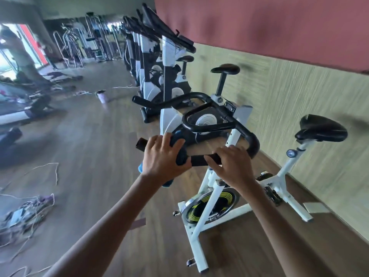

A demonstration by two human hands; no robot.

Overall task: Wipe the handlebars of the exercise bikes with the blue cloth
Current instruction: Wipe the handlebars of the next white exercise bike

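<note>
A gym's wood floor (89,136) runs beside a wall (299,86) lined with exercise bikes (151,62). On the nearest white bike (210,196), the near arm of the handlebars (253,144) lies crosswise, free end pointing left, away from the wall. The left hand (161,158) clenches the blue cloth (179,154) round that arm; the right hand (231,166) grasps the bare bar nearer its bend.

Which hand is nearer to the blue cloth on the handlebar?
Left. The left hand grips the blue cloth around the handlebar; the right hand holds the bare bar beside it, not touching the cloth.
</note>
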